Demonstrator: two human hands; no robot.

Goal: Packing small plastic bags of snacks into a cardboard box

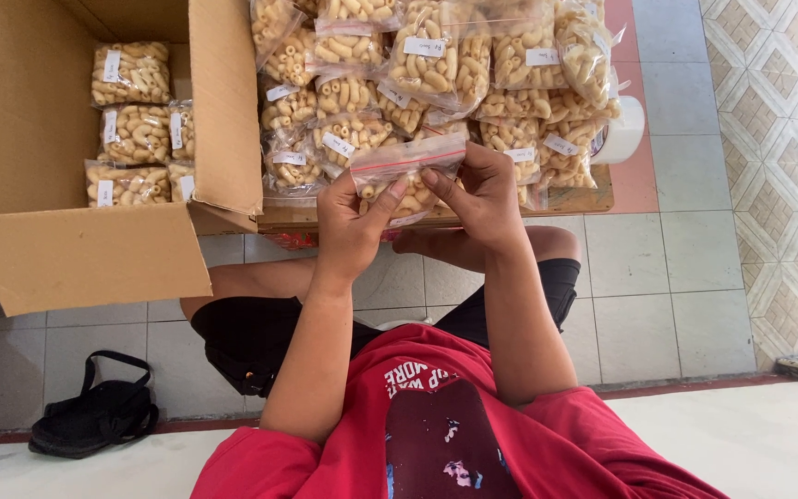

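Red shirt right under the lens, and your forearms ran up from it to the work. Your left hand (348,226) and right hand (482,199) both pinched one small clear bag of macaroni-shaped snacks (405,180), thumbs (388,199) and fingertips pressed together along its upper edge, the bag held in the air just in front of the low wooden table (584,199). By the look of it you were working on the bag's mouth, closing or checking the seal; the next move would call for an even press right across that strip without crushing the contents.

The bag looked thin and crinkly, with a pink band along the top and pale curled pieces bunched at the bottom. Behind it, a heap of filled bags (436,83) with small white labels covered the table. Further left, the open cardboard box (76,249) held more bags (136,129) stacked in rows. A black bag (94,411) lay on the tiled floor (676,277).
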